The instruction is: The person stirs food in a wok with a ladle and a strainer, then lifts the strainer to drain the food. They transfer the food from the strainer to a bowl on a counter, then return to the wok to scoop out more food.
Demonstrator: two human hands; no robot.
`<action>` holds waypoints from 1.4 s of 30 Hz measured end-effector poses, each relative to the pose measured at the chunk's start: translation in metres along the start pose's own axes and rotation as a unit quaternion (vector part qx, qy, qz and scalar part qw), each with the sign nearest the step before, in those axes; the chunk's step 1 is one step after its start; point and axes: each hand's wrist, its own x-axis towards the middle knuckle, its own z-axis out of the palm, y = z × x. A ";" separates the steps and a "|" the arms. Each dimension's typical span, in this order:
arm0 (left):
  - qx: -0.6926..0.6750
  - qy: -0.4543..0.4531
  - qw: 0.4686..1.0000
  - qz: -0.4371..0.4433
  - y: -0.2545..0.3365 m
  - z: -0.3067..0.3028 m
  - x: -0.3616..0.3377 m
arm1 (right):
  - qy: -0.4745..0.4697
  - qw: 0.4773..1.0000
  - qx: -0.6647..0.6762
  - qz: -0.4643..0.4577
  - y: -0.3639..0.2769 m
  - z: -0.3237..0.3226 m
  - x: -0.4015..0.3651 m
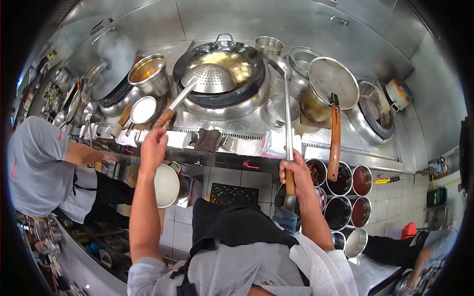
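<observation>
A cook's left hand (153, 143) closes on the wooden handle end of a perforated strainer (210, 79) lying across the wok (248, 89), and the right hand (295, 172) grips a long ladle (288, 113). Pale yellow food sits in the wok; a pot (148, 74) beside it holds golden liquid. Past the surface's (237, 121) front edge, at least six sauce pots (340, 178) hold dark and red contents. One co-worker (34, 163) stands close on the left, another (429, 249) on the right.

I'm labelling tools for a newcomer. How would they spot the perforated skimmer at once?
Find the wok at the centre of the steel range. The perforated skimmer lies dome-up over it, its wooden handle in the left hand. Unlike the ladle beside it, its bowl is dotted with holes.
</observation>
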 end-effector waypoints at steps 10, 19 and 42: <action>0.184 -0.104 0.973 0.088 -0.031 0.029 0.110 | -0.075 0.996 -0.004 0.037 -0.044 0.062 0.023; 0.203 -0.174 0.951 0.152 -0.060 0.026 0.119 | 0.014 0.981 -0.192 -0.024 -0.015 0.114 0.103; 0.459 -0.235 0.829 0.217 0.112 -0.066 0.251 | -0.017 0.997 0.059 0.046 -0.026 0.150 0.098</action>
